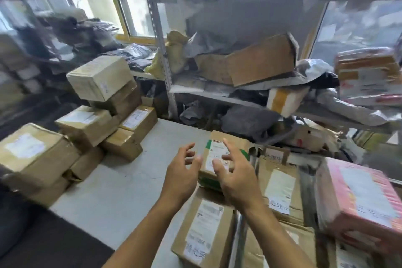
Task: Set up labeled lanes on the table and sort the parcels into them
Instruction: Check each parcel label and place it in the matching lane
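Over green-edged parcel (pixel 219 154) — left hand (pixel 182 172), right hand (pixel 237 178), two, fingers spread, empty.

Shelf clutter (pixel 250 28) motion-blurred, parcel labels (pixel 279 189) unreadable — pink parcel (pixel 359 200) cut by right edge

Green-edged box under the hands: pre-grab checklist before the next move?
1. Left hand free: ok, fingers spread, holding nothing.
2. Right hand free: ok, open, hovering over the green-edged box; contact cannot be told.
3. Box top unobstructed: ok, nothing lies on it; its label faces up.
4. Label legible for sorting: cannot tell, print too blurred.
5. Drop space: ok, a bare strip of the table lies between the left stack of cartons and the right-hand boxes.
6. Labelled lanes in place: not ok, no lane markers visible on the table.
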`<state>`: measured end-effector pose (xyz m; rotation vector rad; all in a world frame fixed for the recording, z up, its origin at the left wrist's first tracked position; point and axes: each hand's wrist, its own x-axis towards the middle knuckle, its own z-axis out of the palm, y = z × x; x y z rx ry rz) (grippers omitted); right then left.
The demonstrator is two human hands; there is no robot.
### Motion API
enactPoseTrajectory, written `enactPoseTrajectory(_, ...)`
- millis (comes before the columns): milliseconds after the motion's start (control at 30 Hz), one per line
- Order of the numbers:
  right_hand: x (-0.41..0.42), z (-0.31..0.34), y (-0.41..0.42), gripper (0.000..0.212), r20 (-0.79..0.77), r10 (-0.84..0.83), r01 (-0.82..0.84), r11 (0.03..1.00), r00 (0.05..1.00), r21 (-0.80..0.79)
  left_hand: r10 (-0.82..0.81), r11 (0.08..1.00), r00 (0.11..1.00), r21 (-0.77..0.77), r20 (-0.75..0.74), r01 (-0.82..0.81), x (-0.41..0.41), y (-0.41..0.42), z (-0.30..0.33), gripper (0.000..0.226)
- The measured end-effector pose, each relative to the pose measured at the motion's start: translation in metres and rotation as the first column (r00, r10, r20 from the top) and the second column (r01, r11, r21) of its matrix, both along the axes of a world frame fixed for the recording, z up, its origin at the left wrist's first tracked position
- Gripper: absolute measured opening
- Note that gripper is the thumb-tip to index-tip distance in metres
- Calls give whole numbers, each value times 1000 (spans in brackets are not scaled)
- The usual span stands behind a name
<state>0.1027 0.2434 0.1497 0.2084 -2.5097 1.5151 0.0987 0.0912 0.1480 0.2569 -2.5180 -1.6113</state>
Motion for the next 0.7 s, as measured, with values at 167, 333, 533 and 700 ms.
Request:
enactPoseTrajectory(167,-43,-18,-131,66,55,42,-48,992,998,116,79,997,995,13,56,-80,-27,-138,-25,32)
enactPoseTrajectory(333,-86,-30,-249,62,135,133,-154,975,982,158,172,984,977,24,129,-176,-49,-266,-42,34)
enactPoseTrajectory(533,-122,-33,-372,59,203,329,-364,916,922,168,358,931,933,68,16,-359,-59,-390,-38,22)
enactPoseTrajectory(700,-140,-39,-480,58,222,517,-551,825,826,127,763,646,630,134,-144,-752,-41,-484,-41,25)
